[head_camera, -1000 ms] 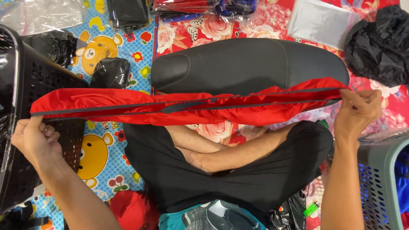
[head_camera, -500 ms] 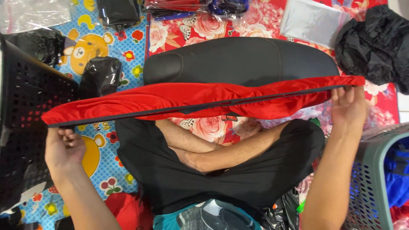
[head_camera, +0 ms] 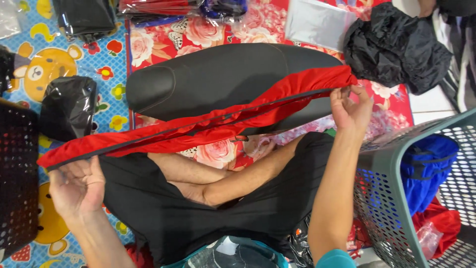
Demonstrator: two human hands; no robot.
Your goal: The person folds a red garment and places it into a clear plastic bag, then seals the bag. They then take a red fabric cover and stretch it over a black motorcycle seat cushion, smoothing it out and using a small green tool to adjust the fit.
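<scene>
I hold a long red fabric cover (head_camera: 208, 121) with a dark seam, stretched taut between both hands. My left hand (head_camera: 77, 186) grips its lower left end. My right hand (head_camera: 349, 106) pinches its upper right end. The cover slants up to the right, lying across the near edge of a black padded seat (head_camera: 223, 74) that rests on the flowered mat. My crossed legs in black shorts sit just below the cover.
A grey mesh basket (head_camera: 391, 198) with blue and red fabric stands at right. Crumpled black fabric (head_camera: 396, 47) lies at the upper right beside a clear plastic bag (head_camera: 317, 22). A black wrapped bundle (head_camera: 67, 106) and a black crate (head_camera: 17, 178) are at left.
The cover has tilted: my left hand dropped lower and nearer me, my right hand moved toward the seat's right end. The view shifted left.
</scene>
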